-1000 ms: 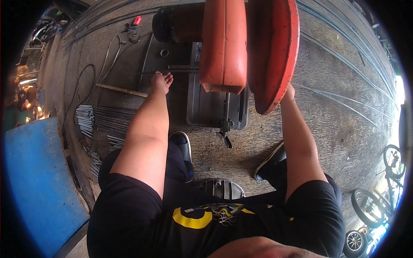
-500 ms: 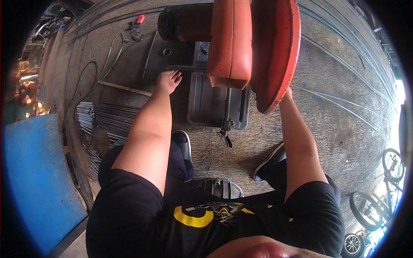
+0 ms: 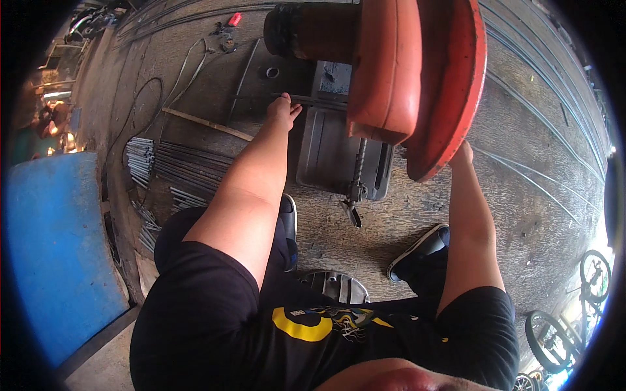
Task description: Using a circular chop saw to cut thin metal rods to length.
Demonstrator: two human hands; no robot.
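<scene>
Head view looks down past a black shirt with a yellow print onto a rough concrete floor (image 3: 521, 195), where a chop saw stands with a large orange-red metal blade guard (image 3: 417, 78) raised above its grey steel base (image 3: 332, 156). Behind the guard sits the dark cylindrical motor (image 3: 306, 29).

Left hand (image 3: 283, 107) reaches forward and rests on a thin dark steel rod (image 3: 313, 100) that lies across the back of the base and runs under the guard; the fingers lie over the rod, but whether this grip is closed around it cannot be told. Right hand (image 3: 462, 155) is up against the lower right edge of the guard, mostly hidden behind it, so its grip cannot be told either.

A screw clamp handle (image 3: 355, 189) juts out from the front of the base toward the person. Both black shoes with white soles (image 3: 417, 251) stand on the floor near the base.

To the left, bundles of cut grey steel rods (image 3: 163, 166) lie on the floor, with a wooden stick (image 3: 205, 124) just beyond them and black cables (image 3: 147, 104) looping nearby. A blue panel (image 3: 59, 247) fills the far left.
</scene>
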